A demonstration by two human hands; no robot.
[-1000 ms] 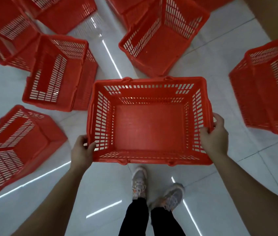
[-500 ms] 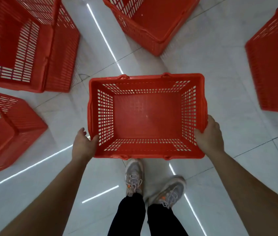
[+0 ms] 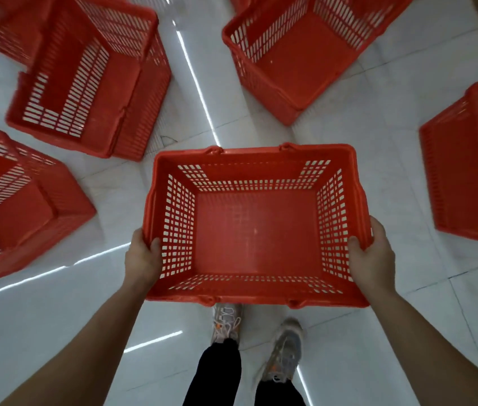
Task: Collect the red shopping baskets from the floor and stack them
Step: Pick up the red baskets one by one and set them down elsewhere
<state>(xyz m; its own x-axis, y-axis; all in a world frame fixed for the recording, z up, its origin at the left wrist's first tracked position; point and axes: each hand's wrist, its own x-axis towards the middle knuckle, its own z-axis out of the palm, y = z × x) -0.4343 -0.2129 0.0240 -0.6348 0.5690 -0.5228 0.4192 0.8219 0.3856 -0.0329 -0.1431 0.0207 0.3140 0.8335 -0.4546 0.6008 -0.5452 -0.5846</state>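
I hold one red shopping basket (image 3: pixel 257 230) upright in front of me, mouth up and with nothing in it, above the floor. My left hand (image 3: pixel 141 259) grips its left rim, and my right hand (image 3: pixel 374 257) grips its right rim. Other red baskets lie around it: one on its side at the upper left (image 3: pixel 85 80), one at the left edge (image 3: pixel 18 206), one tilted at the top right (image 3: pixel 299 54), and one at the right edge (image 3: pixel 472 165).
The floor (image 3: pixel 349 148) is glossy white tile with bright light streaks. My two feet in grey sneakers (image 3: pixel 227 320) stand just below the held basket. More red baskets show at the top left corner (image 3: pixel 0 27).
The held basket has come closer to me and fills more of the view. The view has tilted back up, so the baskets at the upper left and top right show more fully.
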